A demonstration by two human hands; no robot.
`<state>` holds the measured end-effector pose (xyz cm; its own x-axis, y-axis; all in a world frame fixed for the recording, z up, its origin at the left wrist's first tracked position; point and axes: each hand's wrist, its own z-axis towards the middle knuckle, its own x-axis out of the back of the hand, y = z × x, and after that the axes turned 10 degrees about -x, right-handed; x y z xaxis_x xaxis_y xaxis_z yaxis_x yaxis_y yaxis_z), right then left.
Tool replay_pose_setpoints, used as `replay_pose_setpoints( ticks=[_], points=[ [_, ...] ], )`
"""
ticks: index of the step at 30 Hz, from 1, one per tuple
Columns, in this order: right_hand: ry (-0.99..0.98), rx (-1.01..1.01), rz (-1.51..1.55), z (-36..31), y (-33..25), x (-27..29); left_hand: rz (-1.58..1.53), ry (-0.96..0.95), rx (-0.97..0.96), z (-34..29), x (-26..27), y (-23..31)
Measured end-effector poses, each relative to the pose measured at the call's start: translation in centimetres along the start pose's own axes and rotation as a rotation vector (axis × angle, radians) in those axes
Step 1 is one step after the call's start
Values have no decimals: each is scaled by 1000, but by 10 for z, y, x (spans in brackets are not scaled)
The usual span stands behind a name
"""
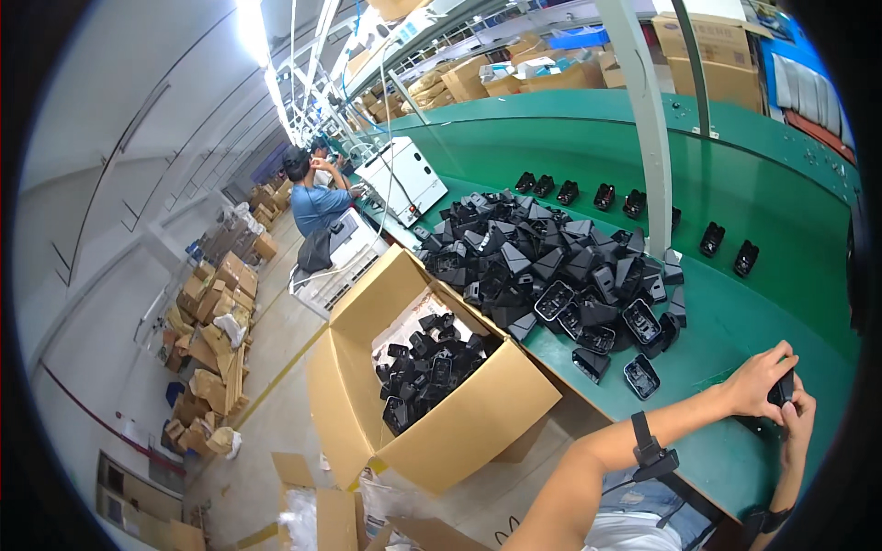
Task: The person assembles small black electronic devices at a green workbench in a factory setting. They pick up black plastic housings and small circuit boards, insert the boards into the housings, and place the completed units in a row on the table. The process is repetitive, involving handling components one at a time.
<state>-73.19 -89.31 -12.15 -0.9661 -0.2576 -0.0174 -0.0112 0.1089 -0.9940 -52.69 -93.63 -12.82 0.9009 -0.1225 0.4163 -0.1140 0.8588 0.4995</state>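
Over the green bench at the right, my left hand grips a black plastic housing from its left side. My right hand closes on the same part from below, its thumb against it. The fingers cover much of the housing, so its inner detail is hidden. To the left of my hands lies a large heap of similar black housings. One open housing rests at the heap's near edge, hollow side up.
An open cardboard box holding black parts stands left of the bench. Several small black parts form a row along the back. A white post rises from the bench. Another person sits beyond a white machine.
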Motion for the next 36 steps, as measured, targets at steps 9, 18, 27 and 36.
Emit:
replay_pose_setpoints(
  ticks=[9,18,27,36],
  points=[
    [96,270,-444,45,-40,7,418,-4,159,4,55,60],
    [301,365,-1034,171,-18,7,899,246,463,-118,127,116],
    [233,450,-1229,199,-33,-26,903,232,521,-142,128,96],
    [233,359,-1104,155,-49,-14,818,269,500,-141,123,88]
  ],
)
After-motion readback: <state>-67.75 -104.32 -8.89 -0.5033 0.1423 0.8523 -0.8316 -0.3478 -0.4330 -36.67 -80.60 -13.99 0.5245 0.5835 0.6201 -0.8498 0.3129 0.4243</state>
